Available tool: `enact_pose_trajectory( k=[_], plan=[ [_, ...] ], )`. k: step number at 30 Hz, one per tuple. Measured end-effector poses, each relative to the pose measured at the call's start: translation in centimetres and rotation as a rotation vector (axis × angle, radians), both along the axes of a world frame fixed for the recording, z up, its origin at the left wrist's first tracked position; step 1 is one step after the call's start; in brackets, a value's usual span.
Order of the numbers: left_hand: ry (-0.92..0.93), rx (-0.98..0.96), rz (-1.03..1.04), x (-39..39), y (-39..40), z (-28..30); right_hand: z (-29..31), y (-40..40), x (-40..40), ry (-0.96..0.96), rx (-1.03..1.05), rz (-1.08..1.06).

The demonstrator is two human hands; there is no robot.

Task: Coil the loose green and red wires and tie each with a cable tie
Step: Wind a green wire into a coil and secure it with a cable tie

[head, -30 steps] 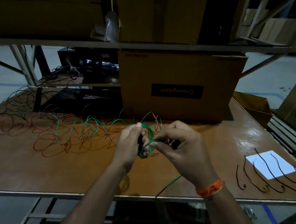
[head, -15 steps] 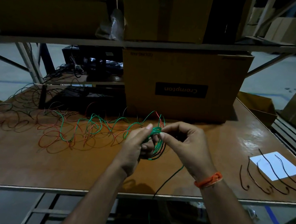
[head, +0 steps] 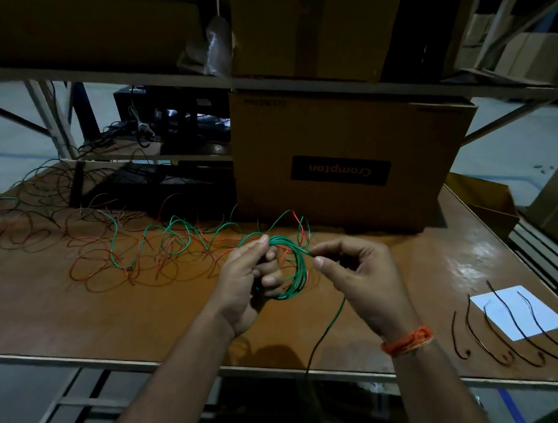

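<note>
Two hands coil green and red wire above the table.

The left hand (head: 246, 278) grips the wire coil (head: 293, 271) with curled fingers, and the right hand (head: 356, 278) pinches a green strand at the coil's upper right side. Loose wires (head: 136, 248) lie spread on the brown table (head: 53, 318), left of the hands.

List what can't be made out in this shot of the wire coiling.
- Head view: the left hand covers part of the green and red coil.
- The green strand drops out of sight below the table edge.
- Dim light: the black strips on the white paper are unidentifiable.
</note>
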State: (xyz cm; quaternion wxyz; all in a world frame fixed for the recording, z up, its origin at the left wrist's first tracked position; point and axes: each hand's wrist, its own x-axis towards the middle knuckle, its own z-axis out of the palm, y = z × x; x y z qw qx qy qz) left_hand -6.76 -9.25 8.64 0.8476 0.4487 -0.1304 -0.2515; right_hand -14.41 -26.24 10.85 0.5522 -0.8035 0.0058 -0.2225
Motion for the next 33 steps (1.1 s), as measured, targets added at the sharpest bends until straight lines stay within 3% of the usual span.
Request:
enact_pose_trajectory(
  k=[9, 12, 16, 23, 28, 33],
  plan=[
    [0.015, 0.098, -0.148, -0.5, 0.0, -0.3, -0.3, 0.1, 0.6, -0.039, -0.242, -0.093],
    [0.008, 0.109, -0.127, -0.5, -0.2, -0.5, -0.9, 0.1, 0.7, 0.010, -0.106, -0.028],
    [-0.021, 0.111, -0.060, -0.6, -0.7, -0.3, -2.2, 1.2, 0.5, 0.183, 0.305, 0.178],
    [-0.111, 0.300, 0.118, -0.9, -1.6, -1.5, -3.6, 1.7, 0.6, 0.056, 0.663, 0.101],
    [-0.159, 0.370, 0.092, -1.4, -1.8, -2.3, -4.4, 1.6, 0.5, 0.070, 0.667, 0.056],
    [0.012, 0.194, -0.105, -1.8, -2.1, -1.7, -4.5, 1.1, 0.2, 0.033, 0.645, 0.027]
  ],
)
